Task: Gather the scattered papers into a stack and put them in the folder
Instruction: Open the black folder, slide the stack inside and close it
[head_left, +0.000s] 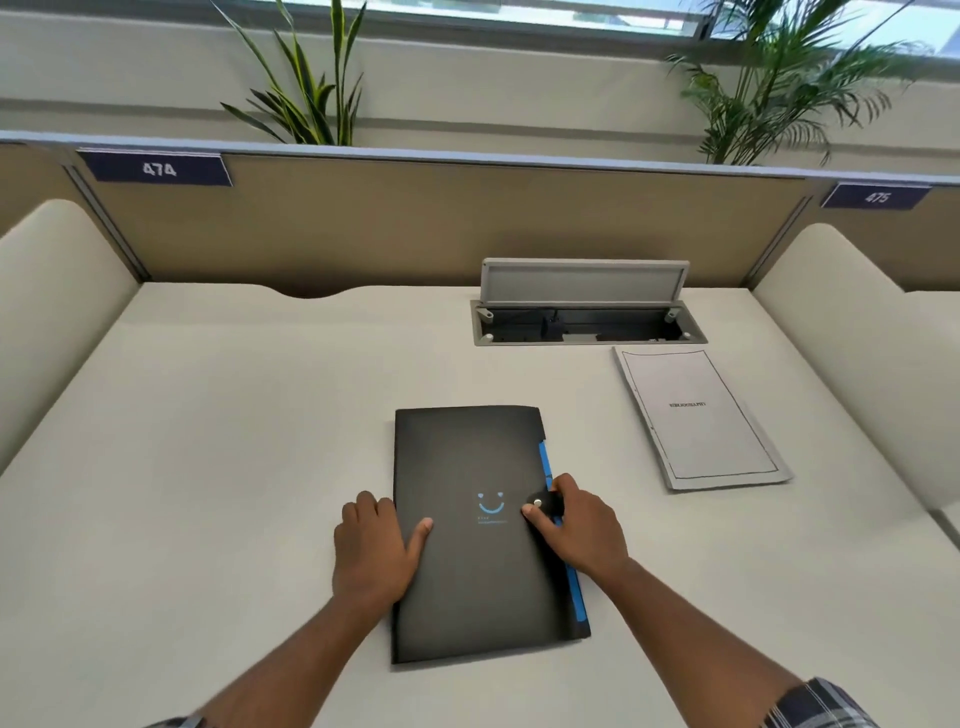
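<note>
The black folder (467, 535) lies flat and closed near the middle of the desk (234, 441), its long sides running away from the person toward the back edge; a blue strip shows along its right side, and a small snap tab (540, 503) wraps over that side onto the cover. The right hand (582, 525) is at this tab, thumb and fingers curled about it in a pinch; the left hand (371, 551) rests at the folder's left side, thumb laid out straight on the cover, the other fingers bent loosely over the edge, steadying rather than gripping. The papers (696, 415) sit as one squared pile toward the desk's back right corner, just in front of the open cable box (587, 322) and well apart from the folder; the top sheet carries a printed border and a short line of text too small to read.

By the look of it, gathering is done and the step in hand is working the snap to open the cover. The folder appears to be thin plastic, light and flexible, likely to slide on the smooth desk unless held down; the tab is the place to pull. The paper pile should be light, limp and prone to fanning; best taken by a long side with fingers beneath and thumb above. Beyond the partition (467, 218) at the back edge stand two plants (311, 93).
</note>
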